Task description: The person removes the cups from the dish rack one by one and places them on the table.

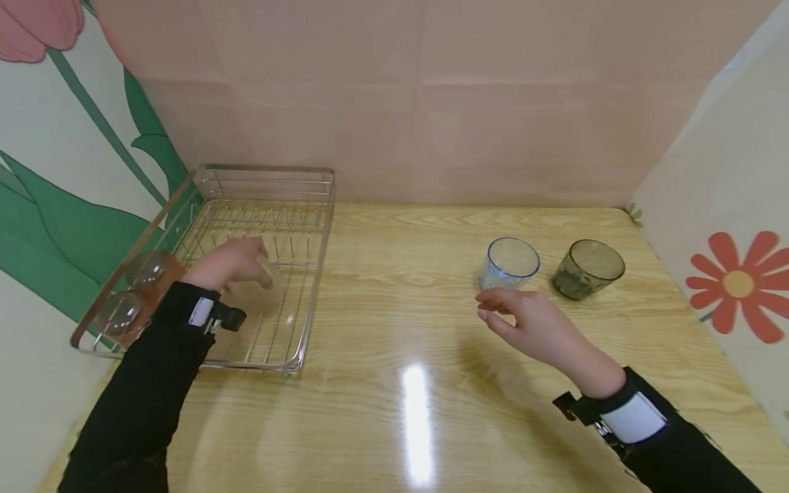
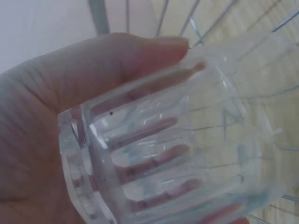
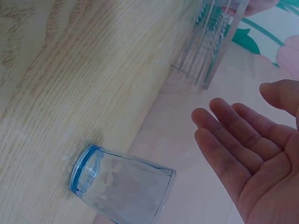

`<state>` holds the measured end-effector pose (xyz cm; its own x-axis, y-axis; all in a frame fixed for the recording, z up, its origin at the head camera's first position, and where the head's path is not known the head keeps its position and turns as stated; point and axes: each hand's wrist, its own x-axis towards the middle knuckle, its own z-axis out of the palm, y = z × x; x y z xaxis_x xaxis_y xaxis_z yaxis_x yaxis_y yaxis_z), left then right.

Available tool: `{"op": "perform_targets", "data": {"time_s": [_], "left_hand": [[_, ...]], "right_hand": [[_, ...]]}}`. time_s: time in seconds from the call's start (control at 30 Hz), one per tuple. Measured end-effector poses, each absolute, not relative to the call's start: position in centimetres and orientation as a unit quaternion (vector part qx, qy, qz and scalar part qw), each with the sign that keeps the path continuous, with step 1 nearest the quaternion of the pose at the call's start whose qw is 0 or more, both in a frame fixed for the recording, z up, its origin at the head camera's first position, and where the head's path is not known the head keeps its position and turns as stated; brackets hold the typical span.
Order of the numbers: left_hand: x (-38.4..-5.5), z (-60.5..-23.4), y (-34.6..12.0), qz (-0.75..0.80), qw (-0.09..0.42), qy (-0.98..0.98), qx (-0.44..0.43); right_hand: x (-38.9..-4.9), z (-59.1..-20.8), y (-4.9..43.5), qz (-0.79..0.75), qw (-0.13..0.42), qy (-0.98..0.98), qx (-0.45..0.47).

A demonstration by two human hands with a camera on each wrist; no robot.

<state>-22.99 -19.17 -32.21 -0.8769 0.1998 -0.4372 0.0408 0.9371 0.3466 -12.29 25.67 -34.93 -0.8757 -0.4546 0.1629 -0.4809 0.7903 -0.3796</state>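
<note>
My left hand [image 1: 231, 263] is inside the wire dish rack and grips a clear drinking glass [image 2: 159, 149]. In the left wrist view the thumb lies along one side of the glass, with fingers showing through it. The thick base is toward the palm, and the other end faces the rack wires. My right hand [image 1: 530, 325] is above the table with loosely bent fingers and holds nothing. Just beyond its fingertips stands a blue-tinted glass [image 1: 509, 266], seen also as the blue-based glass [image 3: 126, 184] in the right wrist view.
The wire dish rack [image 1: 317, 274] stands at the left of the wooden table. Two clear rounded glasses [image 1: 148, 270] sit along its left side. A dark olive glass [image 1: 588, 270] stands right of the blue-tinted one. A pink wall covering [image 1: 419, 103] rises behind the table.
</note>
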Motion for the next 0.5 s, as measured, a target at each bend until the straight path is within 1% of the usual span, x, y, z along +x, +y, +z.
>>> {"op": "perform_targets", "data": {"time_s": [0.1,0.27,0.5], "left_hand": [[-22.8,-32.3,-19.6,0.189,0.229,0.953,0.067],[-22.3,-31.6,-19.7,0.231,0.189,0.951,0.082],[-20.6,-29.2,-18.5,0.273,0.126,0.947,0.116]], "right_hand": [[-12.1,-34.9,25.6,0.216,0.033,-0.944,0.249],[-12.0,-34.7,25.2,0.245,0.035,-0.937,0.247],[-12.4,-33.9,23.9,0.290,0.070,-0.917,0.263]]}}
